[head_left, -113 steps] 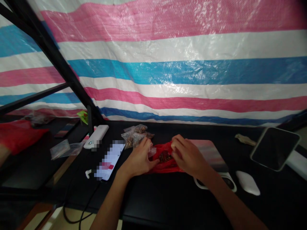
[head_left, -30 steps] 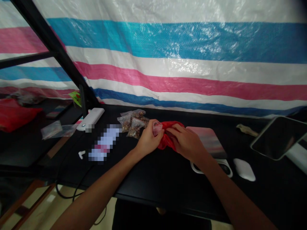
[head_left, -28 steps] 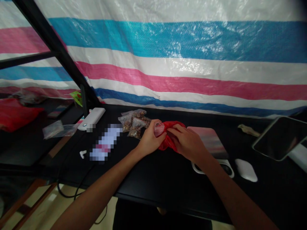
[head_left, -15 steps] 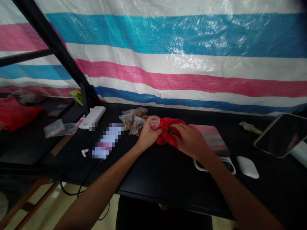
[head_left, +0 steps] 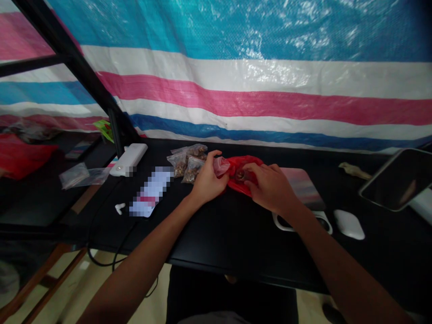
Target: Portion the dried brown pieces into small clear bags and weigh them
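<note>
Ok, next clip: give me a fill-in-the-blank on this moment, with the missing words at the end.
The left hand holds a ____ plastic bag.
The right hand lies on a crumpled ____ carrier bag.
Small bags of brown pieces lie just beyond the ____ hand.

Missing words: clear; red; left.

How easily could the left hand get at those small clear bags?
Probably easily: the left hand sits right beside the small clear bags, with nothing between them, though it is holding a clear pouch.
</note>
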Tool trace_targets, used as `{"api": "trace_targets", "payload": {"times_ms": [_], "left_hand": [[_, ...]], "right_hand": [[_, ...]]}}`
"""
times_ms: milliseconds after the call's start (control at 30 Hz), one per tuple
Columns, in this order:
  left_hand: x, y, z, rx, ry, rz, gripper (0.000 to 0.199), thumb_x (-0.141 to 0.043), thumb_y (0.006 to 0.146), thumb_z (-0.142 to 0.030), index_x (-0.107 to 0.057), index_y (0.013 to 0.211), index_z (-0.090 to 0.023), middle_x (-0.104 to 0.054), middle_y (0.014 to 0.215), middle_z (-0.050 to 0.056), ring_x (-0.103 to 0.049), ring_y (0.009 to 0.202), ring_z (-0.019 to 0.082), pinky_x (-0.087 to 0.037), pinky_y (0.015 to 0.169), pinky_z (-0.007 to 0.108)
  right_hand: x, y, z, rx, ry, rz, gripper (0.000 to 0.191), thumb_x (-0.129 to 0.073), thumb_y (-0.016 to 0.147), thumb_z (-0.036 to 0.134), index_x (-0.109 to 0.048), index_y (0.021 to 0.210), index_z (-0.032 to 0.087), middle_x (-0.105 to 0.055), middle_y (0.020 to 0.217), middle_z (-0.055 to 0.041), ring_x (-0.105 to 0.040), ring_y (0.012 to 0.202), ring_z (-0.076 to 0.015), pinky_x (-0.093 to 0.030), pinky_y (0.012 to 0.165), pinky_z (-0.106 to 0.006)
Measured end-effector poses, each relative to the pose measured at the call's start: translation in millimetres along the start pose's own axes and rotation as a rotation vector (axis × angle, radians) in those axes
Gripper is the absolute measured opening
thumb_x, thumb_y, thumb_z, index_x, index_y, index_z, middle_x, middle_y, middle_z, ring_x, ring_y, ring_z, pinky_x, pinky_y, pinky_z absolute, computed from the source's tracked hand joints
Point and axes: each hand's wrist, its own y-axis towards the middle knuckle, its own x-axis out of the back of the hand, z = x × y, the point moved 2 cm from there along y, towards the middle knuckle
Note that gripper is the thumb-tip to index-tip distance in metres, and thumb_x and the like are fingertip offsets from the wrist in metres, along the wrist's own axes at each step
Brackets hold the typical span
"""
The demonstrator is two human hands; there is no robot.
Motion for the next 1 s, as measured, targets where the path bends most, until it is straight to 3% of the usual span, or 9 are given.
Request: {"api": "trace_targets", "payload": {"times_ms": [167,300,433,633,800,1000], "left_hand": [[4.1,-3,-11,-0.128,0.252,-0.008,0.045,-0.067,0.082,-0.013,-0.056,0.125,-0.021,-0.066,0.123,0.01,-0.063,0.114,0.028,-0.047,0.104,0.043],[5.3,-3,-11,-0.066,0.282,-0.033,0.036,-0.066,0.085,-0.015,-0.059,0.12,-0.023,-0.072,0.105,0.007,-0.069,0.1,0.027,-0.052,0.093,0.039],[2.5,-3,-4,0.018,0.205,0.035,0.031,-0.068,0.088,-0.021,-0.06,0.118,-0.024,-0.073,0.094,0.003,-0.07,0.084,0.022,-0.053,0.079,0.033],[-1.3,1,3,0.016,0.062,0.11,0.023,-0.066,0.081,-0.012,-0.064,0.102,-0.021,-0.071,0.087,-0.001,-0.067,0.077,0.017,-0.05,0.072,0.027],[-0.4,5,0,0.042,-0.039,0.09,0.028,-0.068,0.076,-0.008,-0.063,0.101,-0.018,-0.068,0.087,-0.001,-0.063,0.077,0.015,-0.05,0.072,0.025],[-0.2,5,-1,0.117,-0.202,0.17,0.039,-0.072,0.07,-0.009,-0.063,0.107,-0.018,-0.068,0.096,0.001,-0.066,0.085,0.015,-0.054,0.08,0.027]], "right_hand": [[3,1,-3,-0.011,-0.011,-0.013,0.029,-0.061,0.086,0.016,-0.063,0.115,0.023,-0.078,0.114,-0.0049,-0.07,0.105,-0.0255,-0.034,0.087,-0.039],[3,0,-3,-0.009,-0.029,-0.019,0.031,-0.059,0.086,0.015,-0.063,0.116,0.021,-0.078,0.116,-0.0076,-0.069,0.107,-0.0263,-0.033,0.087,-0.04],[2,-1,-3,0.016,-0.033,0.002,0.031,-0.059,0.085,0.015,-0.065,0.115,0.022,-0.078,0.114,-0.0067,-0.068,0.104,-0.0261,-0.033,0.087,-0.04],[3,-1,2,0.052,-0.024,0.002,0.026,-0.058,0.09,0.019,-0.066,0.115,0.023,-0.077,0.116,-0.005,-0.066,0.107,-0.0259,-0.032,0.087,-0.04],[4,-2,2,0.052,-0.053,-0.014,0.03,-0.057,0.086,0.012,-0.069,0.113,0.021,-0.075,0.118,-0.0078,-0.065,0.106,-0.0268,-0.033,0.085,-0.04],[1,-2,4,0.066,-0.071,-0.006,0.032,-0.058,0.089,0.017,-0.07,0.119,0.02,-0.073,0.122,-0.0092,-0.064,0.108,-0.0277,-0.035,0.087,-0.041]]}}
